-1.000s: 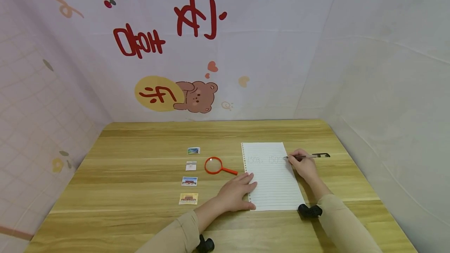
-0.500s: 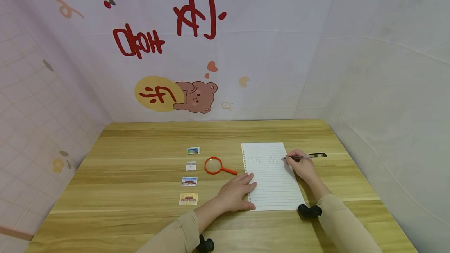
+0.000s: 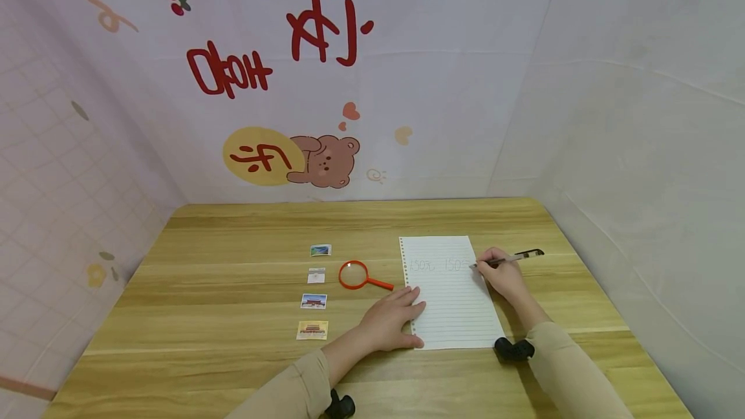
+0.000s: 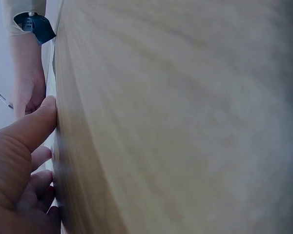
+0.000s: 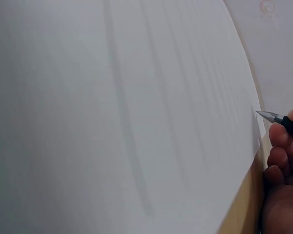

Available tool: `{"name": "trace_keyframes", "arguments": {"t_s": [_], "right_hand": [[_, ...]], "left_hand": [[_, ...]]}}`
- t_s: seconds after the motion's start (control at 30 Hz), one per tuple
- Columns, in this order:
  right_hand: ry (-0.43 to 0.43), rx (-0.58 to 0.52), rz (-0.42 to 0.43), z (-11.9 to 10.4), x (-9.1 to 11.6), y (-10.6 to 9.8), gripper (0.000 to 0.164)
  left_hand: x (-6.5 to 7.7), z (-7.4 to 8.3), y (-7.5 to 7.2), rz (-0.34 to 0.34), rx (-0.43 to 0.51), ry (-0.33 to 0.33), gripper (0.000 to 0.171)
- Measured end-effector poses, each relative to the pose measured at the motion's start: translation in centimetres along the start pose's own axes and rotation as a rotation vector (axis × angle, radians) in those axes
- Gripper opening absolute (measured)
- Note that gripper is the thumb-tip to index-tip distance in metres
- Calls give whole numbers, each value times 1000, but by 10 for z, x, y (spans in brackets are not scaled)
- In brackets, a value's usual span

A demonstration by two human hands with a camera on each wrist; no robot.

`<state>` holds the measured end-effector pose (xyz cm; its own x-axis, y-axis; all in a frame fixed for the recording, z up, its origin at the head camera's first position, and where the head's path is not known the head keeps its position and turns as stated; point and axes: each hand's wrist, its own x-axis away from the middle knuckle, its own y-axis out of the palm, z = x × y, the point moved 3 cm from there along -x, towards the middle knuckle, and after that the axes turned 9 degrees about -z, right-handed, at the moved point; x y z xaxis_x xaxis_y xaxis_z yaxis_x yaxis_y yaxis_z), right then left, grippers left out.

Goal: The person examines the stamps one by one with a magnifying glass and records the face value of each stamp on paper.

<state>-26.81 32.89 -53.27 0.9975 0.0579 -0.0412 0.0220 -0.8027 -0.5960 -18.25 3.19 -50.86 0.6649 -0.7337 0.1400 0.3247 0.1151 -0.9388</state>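
Fingers spread, your left hand (image 3: 391, 321) rests at eight o'clock on the lined paper (image 3: 456, 315), which lies toward your one o'clock. Farther off, at the paper's two o'clock, your right hand (image 3: 505, 275) pinches a pen (image 3: 526, 255) beside handwriting (image 3: 421, 265) reading "150" twice.

Pale walls (image 3: 646, 167) box in a wood-grain tabletop (image 3: 192, 290), and the back one (image 3: 454, 70) has red characters (image 3: 319, 24) plus a cartoon bear (image 3: 330, 163).

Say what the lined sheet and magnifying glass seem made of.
Lined sheet: apparently matte white paper, ruled, with holes along one edge. Magnifying glass: probably smooth plastic, uniformly orange-red, around a transparent lens of glass or clear plastic, showing a glint.
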Motion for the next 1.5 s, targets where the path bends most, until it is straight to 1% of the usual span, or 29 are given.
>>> {"name": "trace_keyframes", "arguments": {"t_s": [0.17,0.33,0.57,0.8,1.03,1.17,1.23,1.3,1.4,1.5], "right_hand": [[-12,-12,-17,1,1,-1,8],[-13,-4,-42,0,1,-2,8],[-15,-2,-47,0,-1,-1,16],[-11,15,-51,2,-3,0,13],[-9,33,-45,1,0,0,13],[-17,38,-57,0,1,-2,13],[-27,31,-71,-1,0,-3,10],[-36,0,-89,-2,0,-3,10],[-37,-76,-126,-3,-1,-5,15],[-35,-141,-151,-2,0,-7,22]], "left_hand": [[-1,0,2,-9,-1,-1,74],[-2,-1,2,-10,5,-3,73],[-1,0,0,-15,11,-7,73],[1,0,-1,-13,8,-5,73],[2,1,-2,3,5,19,73],[2,2,-4,-9,13,8,73],[2,3,-4,-12,14,3,73],[2,3,-5,-13,15,1,73],[2,3,-5,-12,15,1,73],[2,3,-5,-9,14,4,73]]}}
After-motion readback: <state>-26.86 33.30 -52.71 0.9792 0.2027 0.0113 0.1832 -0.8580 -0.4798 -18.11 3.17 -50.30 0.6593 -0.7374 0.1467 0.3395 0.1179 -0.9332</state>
